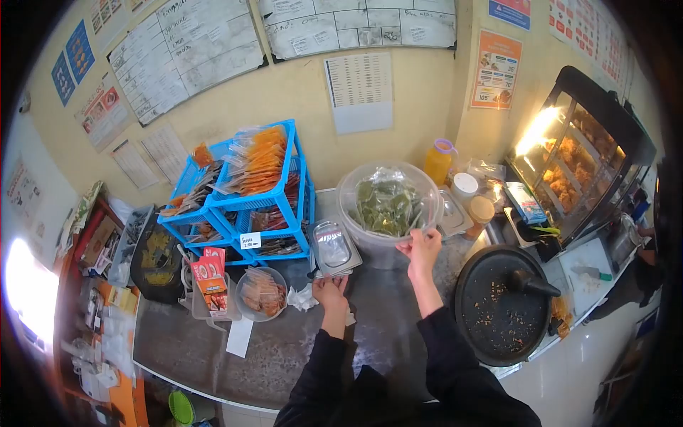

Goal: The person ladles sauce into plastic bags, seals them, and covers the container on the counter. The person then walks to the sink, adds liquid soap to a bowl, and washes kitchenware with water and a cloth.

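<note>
Right hand: mine (421, 255) pinched the near right rim of the clear tub (346, 213), thumb and fingers closed.
Clear tub: one, holding green leaves, lay just beyond that hand.
Left hand: I had it (331, 292) at the near edge of the metal trays (331, 245), fingers partly curled; I couldn't tell if they gripped.
Counted nearby: one mortar (484, 331) to the right, one pestle (532, 284) in it, one packet bowl (242, 293) to the left.

I see bright-blue slatted plastic baskets (288, 226) with orange packets (262, 169), and green leaves (386, 203) inside a clear round plastic tub (348, 186).
</note>
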The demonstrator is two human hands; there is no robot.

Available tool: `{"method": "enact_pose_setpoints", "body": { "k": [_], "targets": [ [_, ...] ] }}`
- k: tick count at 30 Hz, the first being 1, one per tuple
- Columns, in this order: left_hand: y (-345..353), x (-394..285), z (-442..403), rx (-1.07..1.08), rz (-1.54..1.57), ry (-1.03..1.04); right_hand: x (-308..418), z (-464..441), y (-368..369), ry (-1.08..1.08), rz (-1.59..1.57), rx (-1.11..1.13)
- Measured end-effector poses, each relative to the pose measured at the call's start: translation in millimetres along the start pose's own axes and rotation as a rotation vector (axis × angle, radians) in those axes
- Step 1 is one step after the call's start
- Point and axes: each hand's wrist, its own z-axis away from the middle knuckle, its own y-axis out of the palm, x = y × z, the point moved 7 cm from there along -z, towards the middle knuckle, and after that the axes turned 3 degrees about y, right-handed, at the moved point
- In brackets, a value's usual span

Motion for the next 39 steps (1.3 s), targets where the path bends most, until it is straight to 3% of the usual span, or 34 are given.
{"method": "enact_pose_setpoints", "body": {
  "k": [6,15,18,30,39],
  "targets": [
    [-7,-10,-8,0.073,-0.066,0.039,19,72,-53,0.046,-0.019,-0.037],
    [18,-4,-23,0.23,-0.115,-0.099,47,198,-133,0.111,0.146,-0.142],
    [38,30,-47,0.308,-0.087,-0.21,43,224,-166,-0.019,0.173,-0.082],
    [161,131,-40,0.389,-0.176,-0.279,44,235,-198,-0.039,0.285,-0.097],
    [194,169,-18,0.36,-0.165,-0.271,42,238,-202,-0.019,0.303,-0.197]
  ]
}}
